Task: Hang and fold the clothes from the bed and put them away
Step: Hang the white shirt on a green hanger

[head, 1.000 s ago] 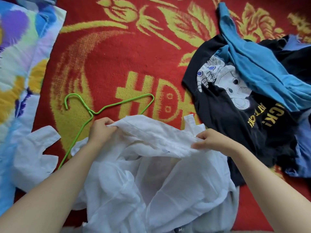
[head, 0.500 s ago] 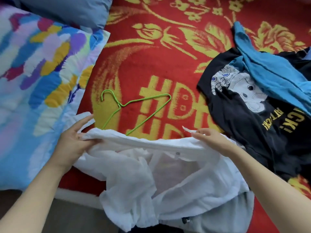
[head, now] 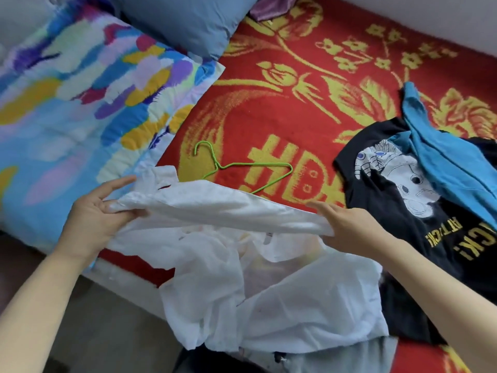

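**Shirt stretched out, hanger waiting just behind it**

Here's my view from the head camera: both hands are up on the white shirt (head: 215, 208). My left hand (head: 94, 222) pinches one end of a long hem between thumb and fingers. My right hand (head: 347, 227) holds the other end, thumb under and fingers laid along the top. The cloth runs taut between them, and the rest of it hangs off the edge of the bed.

Now the part that matters. The green wire hanger (head: 242, 168) lies flat on the red and gold blanket (head: 295, 103), on the far side of that stretched hem. Its long axis runs almost parallel to the hem, and its near corner slips out of sight behind the cloth. The hook points away from me, toward my left hand's side. The wide shoulder corner sits close to my right fingertips, so I judge the right hand has the shorter reach.

To the right of the hanger, a black printed T-shirt (head: 403, 211) lies with a blue garment (head: 443, 157) draped over it, both unfolded. To the hanger's left is a patterned quilt (head: 67, 103).
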Tool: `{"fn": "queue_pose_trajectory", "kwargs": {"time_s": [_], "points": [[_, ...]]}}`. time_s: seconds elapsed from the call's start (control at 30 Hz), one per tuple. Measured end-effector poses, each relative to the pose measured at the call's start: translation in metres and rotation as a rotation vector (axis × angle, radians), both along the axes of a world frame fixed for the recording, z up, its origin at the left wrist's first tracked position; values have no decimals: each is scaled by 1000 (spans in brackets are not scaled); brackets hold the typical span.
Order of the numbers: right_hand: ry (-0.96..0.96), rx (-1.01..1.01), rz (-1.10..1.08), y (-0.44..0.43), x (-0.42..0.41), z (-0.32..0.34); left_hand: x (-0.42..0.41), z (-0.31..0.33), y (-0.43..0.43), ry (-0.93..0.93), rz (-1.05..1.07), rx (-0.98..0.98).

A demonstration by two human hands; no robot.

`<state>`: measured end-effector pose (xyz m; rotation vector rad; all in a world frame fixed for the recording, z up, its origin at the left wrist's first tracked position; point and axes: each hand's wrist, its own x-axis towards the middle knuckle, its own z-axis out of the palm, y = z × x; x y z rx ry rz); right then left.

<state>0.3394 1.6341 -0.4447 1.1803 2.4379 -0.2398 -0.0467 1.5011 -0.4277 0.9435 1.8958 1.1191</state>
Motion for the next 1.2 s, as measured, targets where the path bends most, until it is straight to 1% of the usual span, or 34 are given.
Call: {"fn": "queue_pose_trajectory", "kwargs": {"time_s": [0.03, 0.1, 0.17, 0.23, 0.27, 0.3, 0.33, 0.37, 0.4, 0.47, 0.57, 0.63, 0.7, 0.77, 0.83, 0.93, 1.0, 1.13, 1.2], "points": [[28, -24, -77, 3, 0, -1, -1, 1, -4, 19, -38, -39], [167, -92, -325, 10, 2, -5, -2, 2, -10, 108, -114, -132], [421, -188, -576, 18, 7, -13, -3, 5, -15, 193, -224, -210], [662, -359, -747, 22, 12, -19, -1, 7, -21, 284, -464, -323], [711, -424, -796, 23, 16, -21, 2, 5, -22, 379, -609, -407], [719, -480, -826, 24, 17, -24, 4, 1, -24, 480, -717, -492], [713, -524, -847, 23, 20, -26, 6, -5, -25, 568, -764, -549], [710, -559, -870, 24, 21, -28, 8, -9, -26, 609, -739, -576], [717, -574, -909, 24, 22, -30, 9, -12, -26, 599, -653, -578], [737, -559, -980, 28, 24, -33, 10, -17, -26, 544, -395, -523], [786, -548, -1000, 33, 23, -34, 13, -23, -28, 624, -106, -410], [823, -606, -962, 38, 19, -33, 15, -26, -29, 629, 23, -361], [808, -663, -870, 42, 14, -27, 15, -27, -30, 520, 124, -291], [725, -670, -730, 48, 10, -20, 13, -26, -31, 384, 169, -217], [609, -573, -562, 55, 5, -13, 11, -29, -34, 357, 175, -174], [484, -322, -379, 61, -4, -6, 8, -36, -36, 475, 285, -131], [431, -220, -235, 61, -10, -1, 4, -38, -34, 521, 386, -91], [174, -57, 8, 63, -13, -2, -5, -39, -32, 454, 520, -3], [77, 59, 65, 64, -10, -5, -6, -39, -34, 424, 548, 25]]}}
